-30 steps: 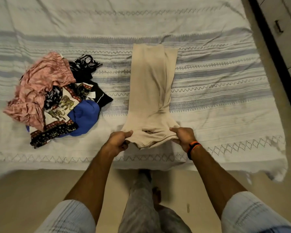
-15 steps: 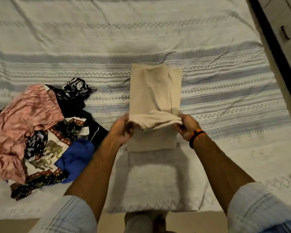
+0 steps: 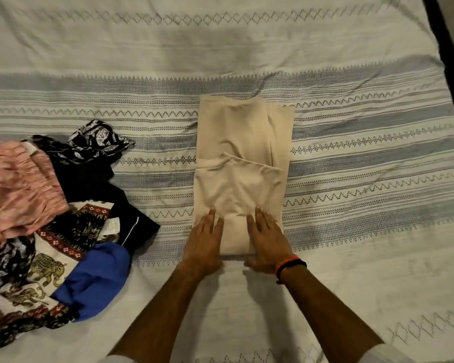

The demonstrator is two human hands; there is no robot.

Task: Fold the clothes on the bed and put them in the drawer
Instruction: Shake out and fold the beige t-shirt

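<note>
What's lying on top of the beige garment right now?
Both hands, left hand and right hand, press flat on the beige garment at its near end. Its folded-over flap covers the layers beneath.

— What lies under the hands?
— A folded beige garment (image 3: 240, 163) on the striped bed (image 3: 351, 153); left hand (image 3: 203, 241) and right hand (image 3: 266, 238) press flat on its near end.
— And beside it?
— A pile of unfolded clothes (image 3: 50, 218) at the left.

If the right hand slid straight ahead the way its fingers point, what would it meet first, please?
The right hand lies flat on the beige garment, fingers pointing up the bed. Sliding on, it would probably first reach the edge of the folded-over flap, then more beige cloth.
</note>
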